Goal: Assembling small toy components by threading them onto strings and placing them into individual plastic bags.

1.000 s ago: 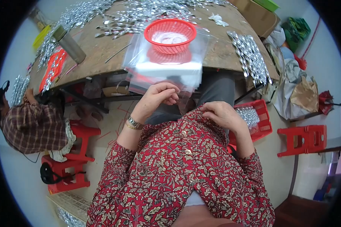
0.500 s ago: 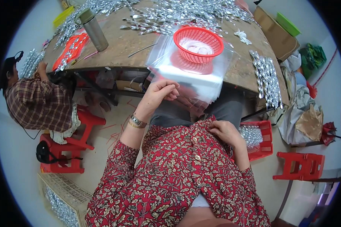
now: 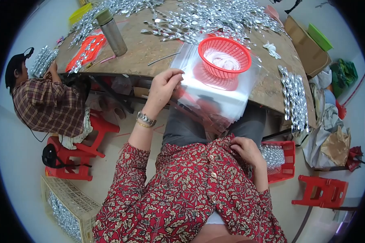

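Note:
My left hand [image 3: 164, 89] is raised at the table's near edge, thumb and fingertips pressed together. Its tips lie right beside the left edge of a stack of clear plastic bags [image 3: 241, 104]; whether a bag or something thin is pinched there I cannot make out. The stack hangs over the table edge above my lap. On it stands a red plastic basket [image 3: 247, 65] holding a coil of pale pinkish strands [image 3: 222, 60]. Low in my lap, my right hand [image 3: 249, 151] rests against the shirt hem with curled fingers; anything in them is hidden.
Silver twisted strips [image 3: 219, 18] pile across the far table, with more at its right edge [image 3: 295, 97]. A grey bottle [image 3: 114, 36] stands left. A co-worker [image 3: 48, 99] sits far left. Red stools [image 3: 322, 191], a red crate [image 3: 288, 158] and a cream crate [image 3: 75, 198] are on the floor.
My left hand has moved up and slightly left relative to the bags, to beside their edge. The right hand stays at the shirt hem. The whole view has shifted slightly.

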The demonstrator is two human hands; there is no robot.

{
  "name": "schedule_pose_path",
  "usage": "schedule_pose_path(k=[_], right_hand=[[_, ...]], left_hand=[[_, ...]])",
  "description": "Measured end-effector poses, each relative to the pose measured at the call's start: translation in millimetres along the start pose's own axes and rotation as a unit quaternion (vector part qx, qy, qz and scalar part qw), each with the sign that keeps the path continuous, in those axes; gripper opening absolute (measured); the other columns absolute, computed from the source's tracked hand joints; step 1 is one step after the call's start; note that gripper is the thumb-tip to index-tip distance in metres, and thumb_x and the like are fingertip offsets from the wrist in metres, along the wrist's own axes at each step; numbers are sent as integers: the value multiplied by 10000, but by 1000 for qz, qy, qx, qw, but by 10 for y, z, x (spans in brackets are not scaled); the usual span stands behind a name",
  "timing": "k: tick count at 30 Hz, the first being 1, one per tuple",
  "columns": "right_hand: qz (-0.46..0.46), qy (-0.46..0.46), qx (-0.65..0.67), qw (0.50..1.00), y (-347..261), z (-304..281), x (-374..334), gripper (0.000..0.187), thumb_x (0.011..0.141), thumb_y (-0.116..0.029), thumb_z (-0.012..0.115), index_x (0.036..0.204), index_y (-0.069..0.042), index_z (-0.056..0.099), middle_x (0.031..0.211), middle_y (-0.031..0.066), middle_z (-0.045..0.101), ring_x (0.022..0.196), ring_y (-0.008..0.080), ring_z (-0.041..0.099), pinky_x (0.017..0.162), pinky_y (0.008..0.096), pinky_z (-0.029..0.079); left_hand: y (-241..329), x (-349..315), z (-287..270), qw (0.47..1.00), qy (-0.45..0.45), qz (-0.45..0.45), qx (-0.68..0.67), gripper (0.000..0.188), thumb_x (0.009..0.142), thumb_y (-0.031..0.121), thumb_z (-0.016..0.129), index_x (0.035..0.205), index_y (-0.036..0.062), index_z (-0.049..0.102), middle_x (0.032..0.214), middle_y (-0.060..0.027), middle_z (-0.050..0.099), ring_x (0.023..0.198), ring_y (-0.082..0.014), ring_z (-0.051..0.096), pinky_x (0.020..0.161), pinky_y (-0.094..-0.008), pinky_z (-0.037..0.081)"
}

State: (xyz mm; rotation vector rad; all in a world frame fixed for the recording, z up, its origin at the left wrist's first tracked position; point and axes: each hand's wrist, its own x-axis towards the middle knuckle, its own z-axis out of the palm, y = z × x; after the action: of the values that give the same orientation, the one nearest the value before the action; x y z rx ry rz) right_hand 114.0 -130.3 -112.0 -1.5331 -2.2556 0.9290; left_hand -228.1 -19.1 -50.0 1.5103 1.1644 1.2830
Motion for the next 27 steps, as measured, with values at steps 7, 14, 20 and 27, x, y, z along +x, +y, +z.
schedule_pose_path(k=[7,14,20,27], right_hand=[[1,13,43,999,61,-39,76,169,824,-130,600,937,-9,633,912,169,654,871,348,621,766,390,483],[42,25,98,994,123,-57,185,167,822,-108,600,940,3,644,910,176,654,864,338,627,775,372,487],[128,4,185,974,179,-93,266,180,836,-104,594,963,13,643,885,174,655,810,294,647,730,342,498],[116,5,224,968,204,-70,336,167,876,-71,572,988,38,630,801,79,652,643,113,618,594,244,494]], left_hand=[[-164,782,-323,912,119,206,335,194,858,78,547,1007,-17,628,925,-151,636,843,-279,614,737,-340,473],[-566,1868,-735,872,158,126,445,349,860,278,567,1057,-8,595,923,-205,629,886,-359,599,786,-437,462],[-688,2542,-716,836,199,-24,512,593,828,486,600,1104,-37,554,1013,-258,623,987,-403,592,838,-447,477],[-1043,2879,-875,825,187,-126,518,579,811,444,619,1129,-35,554,1089,-251,621,1043,-384,595,873,-438,483]])
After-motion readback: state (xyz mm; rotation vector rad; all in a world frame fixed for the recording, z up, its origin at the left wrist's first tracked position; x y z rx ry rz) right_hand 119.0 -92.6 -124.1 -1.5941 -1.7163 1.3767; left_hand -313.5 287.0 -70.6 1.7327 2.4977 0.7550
